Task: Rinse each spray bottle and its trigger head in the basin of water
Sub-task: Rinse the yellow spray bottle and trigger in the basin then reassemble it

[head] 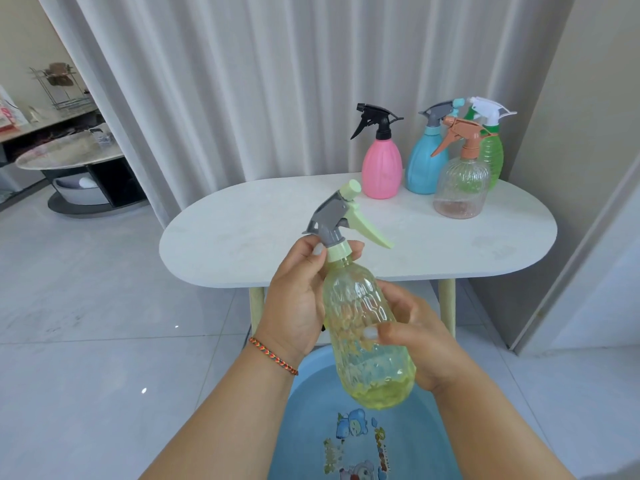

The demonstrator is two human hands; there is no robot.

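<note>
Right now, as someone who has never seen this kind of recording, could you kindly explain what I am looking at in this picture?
There is no machine here: a person wears a camera on the head, looking down at their own two bare hands. The left hand grips the neck of a yellow-green spray bottle below its grey trigger head; the right hand holds its body. Below is a blue basin. On the white table stand four more spray bottles: pink, blue, clear and green.
</note>
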